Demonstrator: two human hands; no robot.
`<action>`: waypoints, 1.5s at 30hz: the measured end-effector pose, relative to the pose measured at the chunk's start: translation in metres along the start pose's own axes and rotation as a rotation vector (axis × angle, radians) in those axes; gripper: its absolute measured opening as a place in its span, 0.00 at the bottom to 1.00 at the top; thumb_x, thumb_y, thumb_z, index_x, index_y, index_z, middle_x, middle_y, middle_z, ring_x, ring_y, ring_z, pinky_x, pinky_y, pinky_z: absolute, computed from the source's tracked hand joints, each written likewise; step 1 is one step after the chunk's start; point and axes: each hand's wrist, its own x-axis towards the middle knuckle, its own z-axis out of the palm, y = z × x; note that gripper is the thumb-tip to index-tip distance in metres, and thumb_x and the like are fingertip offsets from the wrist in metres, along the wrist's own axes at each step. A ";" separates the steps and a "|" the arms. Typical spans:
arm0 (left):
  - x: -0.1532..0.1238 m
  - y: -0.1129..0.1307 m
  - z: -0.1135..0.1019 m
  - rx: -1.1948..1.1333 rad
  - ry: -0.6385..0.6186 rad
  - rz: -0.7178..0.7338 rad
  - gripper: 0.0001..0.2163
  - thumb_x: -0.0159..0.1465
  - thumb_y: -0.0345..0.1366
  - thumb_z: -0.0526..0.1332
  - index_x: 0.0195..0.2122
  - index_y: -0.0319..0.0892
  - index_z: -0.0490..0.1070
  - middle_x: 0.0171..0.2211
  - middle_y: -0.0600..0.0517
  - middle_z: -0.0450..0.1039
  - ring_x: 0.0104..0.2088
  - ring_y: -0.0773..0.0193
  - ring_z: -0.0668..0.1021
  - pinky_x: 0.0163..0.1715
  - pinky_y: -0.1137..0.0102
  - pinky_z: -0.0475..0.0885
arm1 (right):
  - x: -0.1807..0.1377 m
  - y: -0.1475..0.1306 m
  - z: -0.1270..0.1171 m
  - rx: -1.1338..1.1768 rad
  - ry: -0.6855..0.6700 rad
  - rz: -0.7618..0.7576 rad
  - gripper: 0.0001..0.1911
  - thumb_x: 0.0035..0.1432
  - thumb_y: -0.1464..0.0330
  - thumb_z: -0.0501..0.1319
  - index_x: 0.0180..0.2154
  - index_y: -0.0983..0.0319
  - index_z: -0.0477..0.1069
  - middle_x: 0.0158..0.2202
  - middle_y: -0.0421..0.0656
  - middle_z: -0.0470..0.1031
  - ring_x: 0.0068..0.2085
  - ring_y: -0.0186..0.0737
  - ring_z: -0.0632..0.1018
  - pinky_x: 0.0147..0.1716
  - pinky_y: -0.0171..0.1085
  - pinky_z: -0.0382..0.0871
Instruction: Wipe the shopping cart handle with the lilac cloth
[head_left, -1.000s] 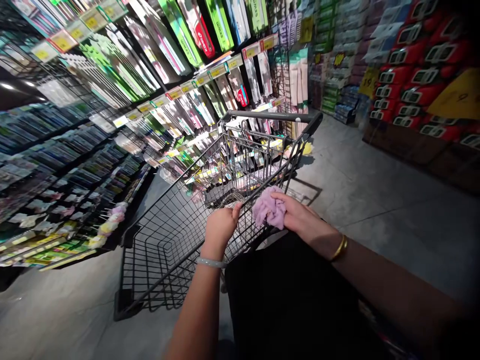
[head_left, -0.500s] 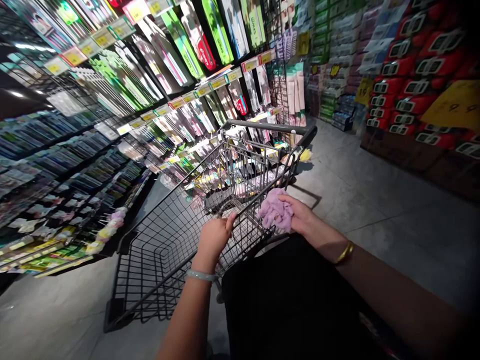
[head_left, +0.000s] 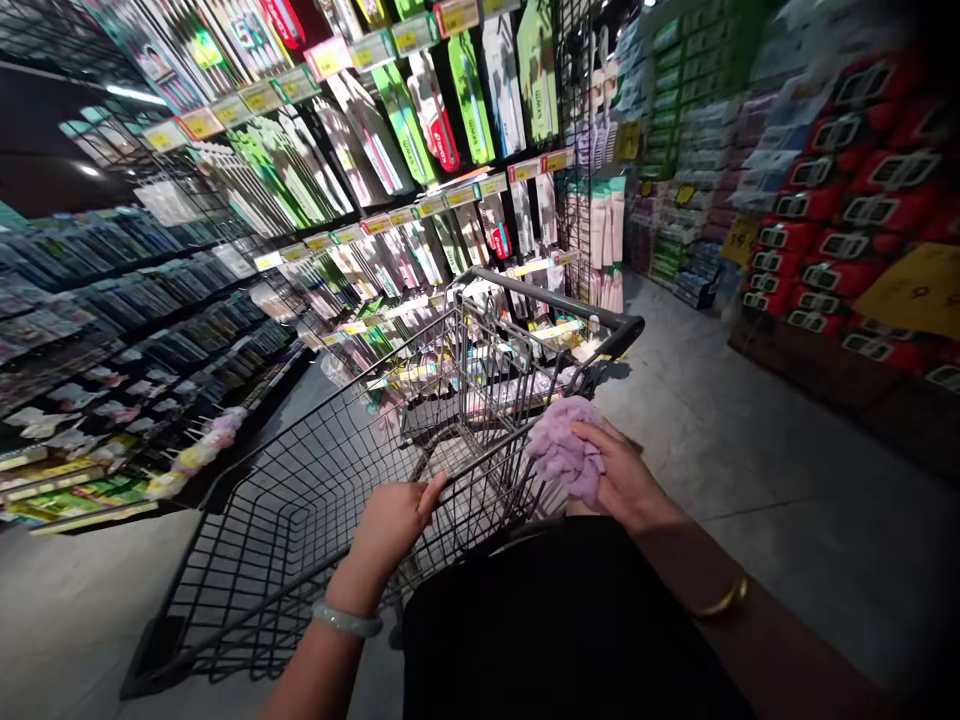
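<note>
A dark wire shopping cart (head_left: 300, 525) stands in front of me, its basket stretching off to the left and its handle (head_left: 570, 305) at the far right end. My left hand (head_left: 394, 525) is closed over the cart's near top rim, thumb lying along it and the other fingers hidden behind. In my right hand (head_left: 626, 475) is a crumpled lilac cloth (head_left: 566, 450), pinched between thumb and fingers beside the near side of the cart. Whether the cloth touches the rim, I cannot tell. No goods show in the main basket.
Beyond the cart rises a rack of packaged toothbrushes (head_left: 442, 120) with price tags. Darker shelves (head_left: 135, 290) run along the left. At the right are stacked red packages (head_left: 817, 220) with a yellow price sign (head_left: 911, 290). Grey floor (head_left: 705, 420) lies between.
My left hand and the near cart rim sit lower and further left in view. My right hand, with the cloth, appears slightly lower and further right. The shelves have shifted down and right.
</note>
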 end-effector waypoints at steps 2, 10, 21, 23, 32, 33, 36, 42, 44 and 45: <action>-0.003 -0.002 -0.003 0.008 -0.030 -0.008 0.36 0.71 0.56 0.36 0.26 0.42 0.77 0.26 0.47 0.78 0.30 0.61 0.79 0.33 0.71 0.65 | -0.007 -0.013 0.004 -0.071 0.026 -0.066 0.25 0.49 0.65 0.71 0.50 0.56 0.71 0.41 0.42 0.81 0.39 0.43 0.82 0.37 0.41 0.78; 0.014 0.047 -0.025 -0.031 0.133 0.129 0.26 0.73 0.52 0.41 0.56 0.49 0.73 0.50 0.49 0.78 0.49 0.57 0.78 0.45 0.68 0.68 | 0.010 -0.022 -0.021 -0.876 0.278 -1.075 0.23 0.51 0.68 0.66 0.50 0.58 0.69 0.53 0.50 0.71 0.54 0.52 0.73 0.55 0.52 0.69; 0.059 0.104 0.002 0.153 0.089 0.130 0.29 0.71 0.56 0.43 0.31 0.41 0.74 0.26 0.46 0.77 0.30 0.57 0.79 0.27 0.69 0.60 | 0.025 -0.035 -0.026 -1.319 0.055 -1.361 0.21 0.50 0.80 0.59 0.46 0.59 0.70 0.51 0.49 0.71 0.53 0.51 0.71 0.53 0.53 0.69; 0.058 0.101 0.003 0.157 0.103 0.141 0.28 0.71 0.56 0.44 0.30 0.42 0.74 0.26 0.46 0.77 0.29 0.57 0.79 0.27 0.69 0.58 | 0.024 -0.029 -0.021 -1.311 0.088 -1.383 0.21 0.50 0.81 0.59 0.46 0.59 0.70 0.51 0.49 0.71 0.54 0.51 0.70 0.53 0.53 0.68; 0.052 0.099 0.002 0.133 0.124 0.129 0.29 0.71 0.57 0.44 0.28 0.42 0.74 0.26 0.47 0.77 0.29 0.58 0.78 0.27 0.69 0.57 | 0.032 -0.059 -0.034 -1.234 0.213 -1.500 0.16 0.53 0.75 0.61 0.45 0.59 0.73 0.49 0.48 0.72 0.50 0.51 0.72 0.50 0.52 0.68; 0.052 0.099 0.002 0.131 0.123 0.127 0.29 0.71 0.57 0.44 0.28 0.42 0.74 0.26 0.47 0.77 0.29 0.58 0.78 0.27 0.69 0.57 | 0.032 -0.065 -0.034 -1.231 0.256 -1.512 0.17 0.53 0.75 0.61 0.45 0.58 0.73 0.50 0.48 0.72 0.50 0.51 0.72 0.51 0.53 0.68; 0.050 0.100 0.002 0.129 0.123 0.124 0.28 0.70 0.57 0.45 0.29 0.42 0.74 0.26 0.47 0.77 0.29 0.58 0.79 0.27 0.68 0.58 | 0.028 -0.072 -0.028 -1.261 0.211 -1.535 0.17 0.54 0.77 0.61 0.46 0.58 0.73 0.50 0.48 0.72 0.52 0.51 0.71 0.52 0.52 0.67; 0.047 0.099 0.001 0.117 0.139 0.151 0.27 0.69 0.57 0.48 0.29 0.42 0.74 0.26 0.47 0.77 0.30 0.57 0.79 0.27 0.68 0.59 | 0.020 -0.066 -0.009 -1.256 0.146 -1.612 0.19 0.54 0.78 0.59 0.46 0.55 0.73 0.51 0.45 0.73 0.53 0.50 0.71 0.54 0.52 0.66; 0.045 0.098 0.000 0.121 0.140 0.158 0.26 0.69 0.57 0.48 0.29 0.42 0.74 0.26 0.47 0.77 0.30 0.57 0.79 0.28 0.69 0.60 | 0.020 -0.065 -0.007 -1.339 0.116 -1.560 0.21 0.54 0.79 0.59 0.47 0.55 0.73 0.53 0.44 0.73 0.55 0.51 0.70 0.55 0.52 0.66; 0.044 0.097 0.000 0.125 0.140 0.161 0.26 0.69 0.56 0.48 0.30 0.42 0.74 0.26 0.46 0.77 0.31 0.57 0.80 0.28 0.69 0.61 | 0.019 -0.064 -0.006 -1.400 0.083 -1.518 0.22 0.53 0.79 0.58 0.48 0.55 0.73 0.54 0.44 0.73 0.56 0.51 0.69 0.56 0.53 0.65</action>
